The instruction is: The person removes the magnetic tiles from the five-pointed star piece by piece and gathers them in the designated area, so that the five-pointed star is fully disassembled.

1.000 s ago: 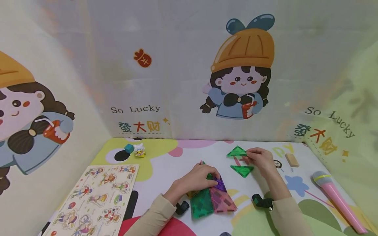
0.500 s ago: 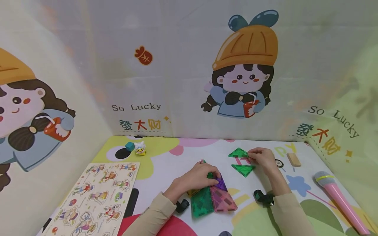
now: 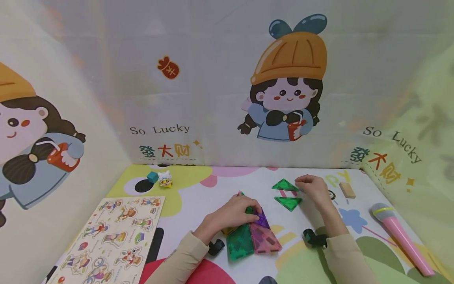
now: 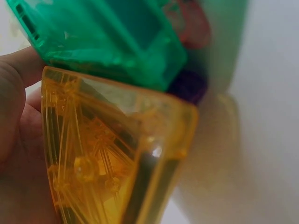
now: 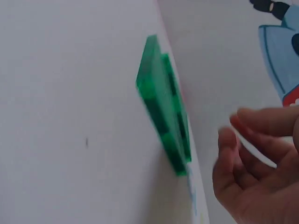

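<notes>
My left hand (image 3: 230, 215) grips a cluster of translucent magnetic tiles, fingers and thumb curled over its top. A green square tile (image 3: 240, 242), a pink tile (image 3: 264, 238) and a purple tile (image 3: 263, 221) show around it. Up close in the left wrist view stands an orange-yellow tile (image 4: 112, 154) beside a green one (image 4: 107, 46). Two green triangle tiles lie on the table: a far triangle (image 3: 285, 185) and a near triangle (image 3: 289, 203). Beside the far one, my right hand (image 3: 315, 191) hovers with loosely bent fingers, holding nothing.
A wooden picture puzzle board (image 3: 110, 240) lies at the left. Behind it are a small figurine (image 3: 165, 179) and a teal cube (image 3: 152, 177). On the right lie a wooden block (image 3: 347, 190) and a pink toy microphone (image 3: 402, 238).
My right hand has let go of the far green triangle and drawn slightly away to the right. The left hand stays on the tile cluster; the head view has shifted a little.
</notes>
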Available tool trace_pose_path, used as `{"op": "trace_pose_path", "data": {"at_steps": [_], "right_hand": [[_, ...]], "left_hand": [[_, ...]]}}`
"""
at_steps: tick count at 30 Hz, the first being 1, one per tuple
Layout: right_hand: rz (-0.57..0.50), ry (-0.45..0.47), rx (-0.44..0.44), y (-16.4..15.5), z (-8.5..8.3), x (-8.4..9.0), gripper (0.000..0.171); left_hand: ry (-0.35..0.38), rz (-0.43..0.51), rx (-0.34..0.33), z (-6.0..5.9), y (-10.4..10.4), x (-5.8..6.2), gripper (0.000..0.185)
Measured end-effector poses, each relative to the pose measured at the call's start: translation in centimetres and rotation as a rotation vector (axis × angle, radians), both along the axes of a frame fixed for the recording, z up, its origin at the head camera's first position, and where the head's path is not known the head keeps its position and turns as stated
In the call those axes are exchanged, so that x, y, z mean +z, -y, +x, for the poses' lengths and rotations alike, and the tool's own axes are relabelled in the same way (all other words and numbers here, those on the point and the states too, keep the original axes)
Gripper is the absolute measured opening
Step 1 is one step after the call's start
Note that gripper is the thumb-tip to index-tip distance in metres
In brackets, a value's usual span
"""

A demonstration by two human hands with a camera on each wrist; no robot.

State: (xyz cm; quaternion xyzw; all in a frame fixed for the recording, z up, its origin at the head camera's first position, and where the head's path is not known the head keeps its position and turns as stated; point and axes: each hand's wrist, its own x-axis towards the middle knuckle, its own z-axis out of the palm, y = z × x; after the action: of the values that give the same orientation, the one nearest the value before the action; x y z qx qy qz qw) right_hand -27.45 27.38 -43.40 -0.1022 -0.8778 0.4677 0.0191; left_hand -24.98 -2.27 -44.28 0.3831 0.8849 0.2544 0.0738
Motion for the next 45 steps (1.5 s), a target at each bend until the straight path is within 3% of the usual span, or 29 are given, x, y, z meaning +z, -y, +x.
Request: {"op": "trace_pose_path", "data": {"at_steps": [5,9,15,20,29,39,45], "right_hand": [[-0.138,0.055,0.284,1.9,0.9,0.6,0.035],[-0.127,0.116,0.509,4.1,2.0,0.5,0.029],[-0.108,0.138,0.672,6.5,3.3,0.0,0.02],[-0.135,0.137,0.706,7.1,3.7,-0.5,0.017],[-0.186,0.187,0.684,7.1,3.3,-0.9,0.021],[-0.357,0.223,0.703,5.9,3.0,-1.4,0.012],[-0.383,0.225,0.701,5.4,3.0,-1.3,0.009]], "left_hand": [[0.013,0.011,0.001,0.0,0.2,0.1,0.014],[0.019,0.013,0.005,0.1,0.3,0.3,0.015],[0.006,0.02,-0.004,0.0,0.2,0.3,0.017],[-0.004,0.028,-0.011,0.0,0.2,0.0,0.017],[0.05,0.041,0.035,0.1,0.4,0.3,0.016],[-0.002,0.03,0.004,-0.1,0.4,0.2,0.021],[-0.046,-0.002,-0.024,-0.1,0.3,0.2,0.021]]}}
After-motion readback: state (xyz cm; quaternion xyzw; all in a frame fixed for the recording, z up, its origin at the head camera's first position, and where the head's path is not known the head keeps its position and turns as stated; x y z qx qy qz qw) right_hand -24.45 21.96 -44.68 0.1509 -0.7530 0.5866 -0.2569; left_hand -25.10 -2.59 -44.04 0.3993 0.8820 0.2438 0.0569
